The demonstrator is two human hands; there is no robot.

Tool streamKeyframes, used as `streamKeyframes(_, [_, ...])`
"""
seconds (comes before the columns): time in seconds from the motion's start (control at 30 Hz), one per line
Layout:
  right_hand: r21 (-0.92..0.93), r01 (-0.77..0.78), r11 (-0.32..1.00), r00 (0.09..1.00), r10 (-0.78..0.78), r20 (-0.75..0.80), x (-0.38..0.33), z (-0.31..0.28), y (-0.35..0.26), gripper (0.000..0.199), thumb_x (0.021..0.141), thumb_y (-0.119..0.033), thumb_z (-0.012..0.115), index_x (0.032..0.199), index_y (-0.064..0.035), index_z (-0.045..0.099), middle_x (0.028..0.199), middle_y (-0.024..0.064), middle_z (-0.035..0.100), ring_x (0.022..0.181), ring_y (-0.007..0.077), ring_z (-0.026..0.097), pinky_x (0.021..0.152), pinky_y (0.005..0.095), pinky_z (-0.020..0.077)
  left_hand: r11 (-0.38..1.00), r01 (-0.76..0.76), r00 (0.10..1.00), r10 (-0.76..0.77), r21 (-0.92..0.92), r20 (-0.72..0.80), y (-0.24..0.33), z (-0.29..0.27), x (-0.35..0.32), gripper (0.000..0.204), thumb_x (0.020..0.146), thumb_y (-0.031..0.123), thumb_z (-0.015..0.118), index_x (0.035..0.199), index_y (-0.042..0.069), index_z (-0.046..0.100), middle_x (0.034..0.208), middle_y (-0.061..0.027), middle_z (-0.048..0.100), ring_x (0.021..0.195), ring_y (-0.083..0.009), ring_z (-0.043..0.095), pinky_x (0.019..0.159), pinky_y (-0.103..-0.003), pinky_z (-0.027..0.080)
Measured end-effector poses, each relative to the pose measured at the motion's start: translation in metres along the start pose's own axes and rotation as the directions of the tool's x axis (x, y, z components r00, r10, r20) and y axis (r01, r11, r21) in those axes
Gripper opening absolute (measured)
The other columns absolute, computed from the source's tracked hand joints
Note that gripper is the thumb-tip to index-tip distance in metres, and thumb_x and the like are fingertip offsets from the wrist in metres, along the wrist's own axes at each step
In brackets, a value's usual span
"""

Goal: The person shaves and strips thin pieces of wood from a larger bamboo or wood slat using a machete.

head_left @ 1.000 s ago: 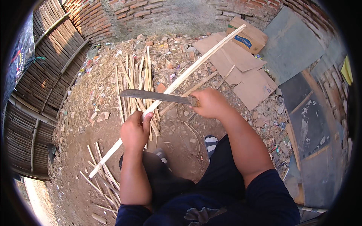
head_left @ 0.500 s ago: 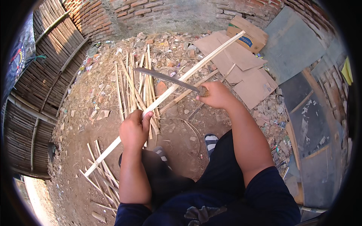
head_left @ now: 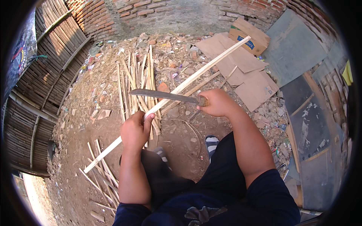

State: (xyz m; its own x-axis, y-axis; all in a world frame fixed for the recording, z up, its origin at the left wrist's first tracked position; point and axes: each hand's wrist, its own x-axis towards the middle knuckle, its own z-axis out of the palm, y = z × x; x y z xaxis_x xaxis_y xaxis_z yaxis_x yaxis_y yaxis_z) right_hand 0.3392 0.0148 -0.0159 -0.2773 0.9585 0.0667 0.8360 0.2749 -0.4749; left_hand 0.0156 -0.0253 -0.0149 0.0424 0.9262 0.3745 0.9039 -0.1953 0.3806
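My left hand [head_left: 136,130] is wrapped round a long pale wooden strip [head_left: 207,67], below its middle. The strip slants from the lower left up to the far right, held off the ground. In my right hand [head_left: 215,102] is a machete [head_left: 164,95], gripped by its short brown handle. Its dark blade points left and lies across the strip, a little beyond my left hand. Whether the edge touches the wood I cannot tell. Under the strip, a pile of thin wooden strips [head_left: 131,81] lies on the ground.
More strips [head_left: 103,171] lie by my left forearm. Flattened cardboard [head_left: 241,56], a cardboard box [head_left: 250,35] and grey sheets [head_left: 296,45] are at the far right. A brick wall [head_left: 166,19] closes the back, a bamboo wall [head_left: 49,75] the left. Rubble and litter cover the ground.
The machete has slid down along the strip toward my left hand, and its blade has turned more level. My right hand has come slightly nearer. The left keeps its hold.
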Motion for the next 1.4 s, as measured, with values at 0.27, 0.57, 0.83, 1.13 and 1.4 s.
streamKeyframes(0.27, [0.017,-0.061,0.998,0.996,0.061,-0.063,0.002,-0.001,0.010,0.047,0.083,-0.035,0.085,0.117,-0.0036,0.075,0.099,0.0248,0.074,0.097,0.0440,0.071,0.085,0.0485,0.0561,1.000,0.003,1.000,-0.002,0.027,-0.016,-0.004,0.002,0.002,0.044,0.097,0.047,0.075,0.085,0.005,0.068,0.073,-0.0155,0.068,0.067,-0.0397,0.067,0.061,-0.049,0.050])
streamKeyframes(0.57, [0.113,-0.147,0.983,0.976,0.162,-0.142,0.007,-0.005,0.042,0.050,0.085,-0.037,0.082,0.125,-0.0092,0.074,0.104,0.0213,0.075,0.105,0.0409,0.072,0.091,0.0498,0.0561,0.999,-0.022,0.999,0.023,0.038,-0.043,-0.004,0.003,0.002,0.043,0.096,0.047,0.075,0.089,0.006,0.069,0.075,-0.0145,0.069,0.068,-0.0396,0.067,0.062,-0.049,0.051])
streamKeyframes(0.83, [0.002,-0.067,0.998,0.994,0.067,0.083,0.000,-0.005,-0.007,0.048,0.087,-0.037,0.082,0.123,-0.0067,0.074,0.109,0.0225,0.075,0.106,0.0405,0.072,0.092,0.0493,0.0564,1.000,0.022,1.000,-0.022,0.013,-0.014,-0.003,0.004,0.001,0.044,0.097,0.048,0.074,0.090,0.005,0.070,0.075,-0.0159,0.068,0.069,-0.0401,0.067,0.062,-0.049,0.051])
streamKeyframes(1.13, [0.031,-0.011,0.999,1.000,0.011,0.010,0.003,0.007,-0.003,0.043,0.084,-0.035,0.084,0.118,-0.0093,0.076,0.097,0.0237,0.074,0.095,0.0439,0.071,0.083,0.0490,0.0556,0.998,0.064,0.997,-0.064,0.004,0.047,-0.003,0.003,0.003,0.046,0.097,0.049,0.074,0.090,0.003,0.071,0.075,-0.0171,0.068,0.068,-0.0402,0.066,0.062,-0.048,0.051])
streamKeyframes(1.4, [0.101,-0.114,0.988,0.987,0.124,-0.104,0.012,-0.003,0.038,0.049,0.086,-0.037,0.083,0.124,-0.0069,0.074,0.105,0.0214,0.076,0.103,0.0381,0.073,0.090,0.0469,0.0563,1.000,0.018,1.000,-0.019,0.023,0.020,-0.011,0.007,0.004,0.047,0.098,0.050,0.073,0.089,0.004,0.071,0.073,-0.0162,0.067,0.067,-0.0404,0.065,0.061,-0.048,0.050])
